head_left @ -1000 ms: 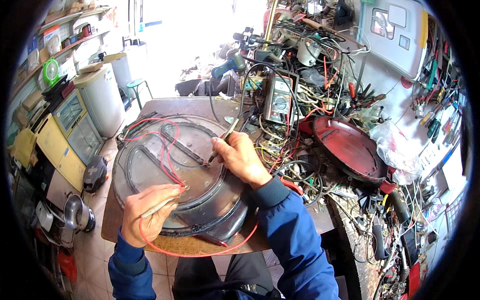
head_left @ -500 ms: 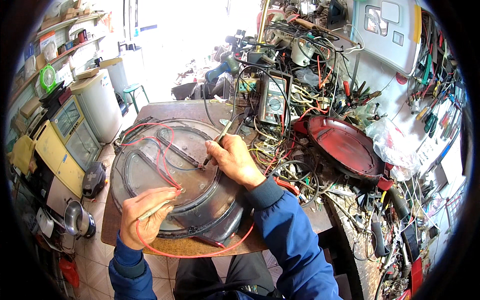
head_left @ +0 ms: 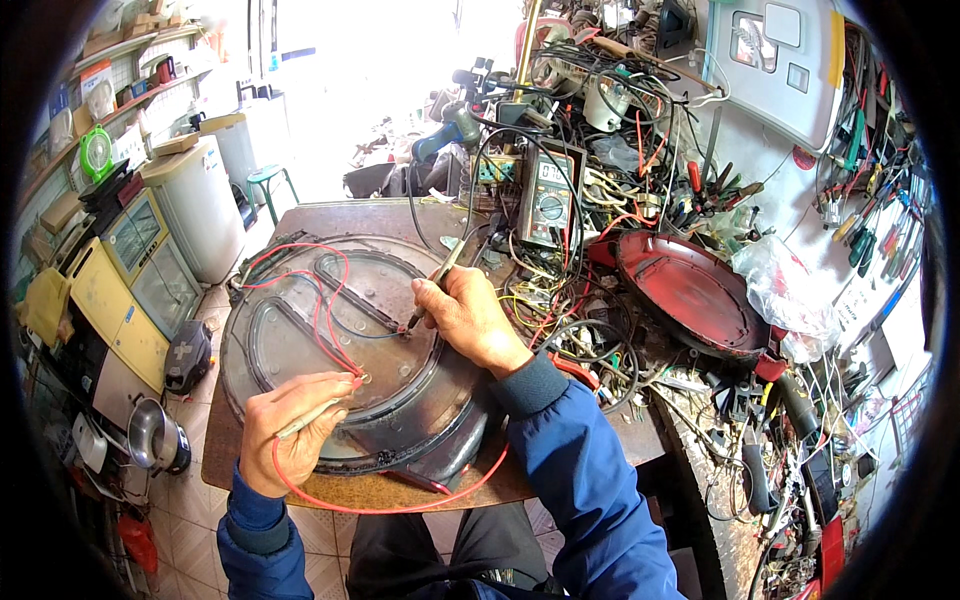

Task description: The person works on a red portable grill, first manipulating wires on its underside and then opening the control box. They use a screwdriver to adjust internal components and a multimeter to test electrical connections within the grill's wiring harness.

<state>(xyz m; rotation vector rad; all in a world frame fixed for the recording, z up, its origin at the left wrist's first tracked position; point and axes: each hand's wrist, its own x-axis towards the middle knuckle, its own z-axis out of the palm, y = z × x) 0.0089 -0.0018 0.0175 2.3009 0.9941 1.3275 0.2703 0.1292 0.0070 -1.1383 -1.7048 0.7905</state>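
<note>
My left hand (head_left: 285, 435) pinches a pale probe (head_left: 310, 417) with a red wire (head_left: 345, 511) and my right hand (head_left: 475, 318) grips a dark-tipped probe (head_left: 450, 262); I judge that both tips should be held steady on bare metal, well apart. The round pan (head_left: 385, 358) lies on the table (head_left: 230, 460) before me, looped face up; it has no clear long axis, but its dark grip (head_left: 465, 452) points toward me, slightly right.
</note>
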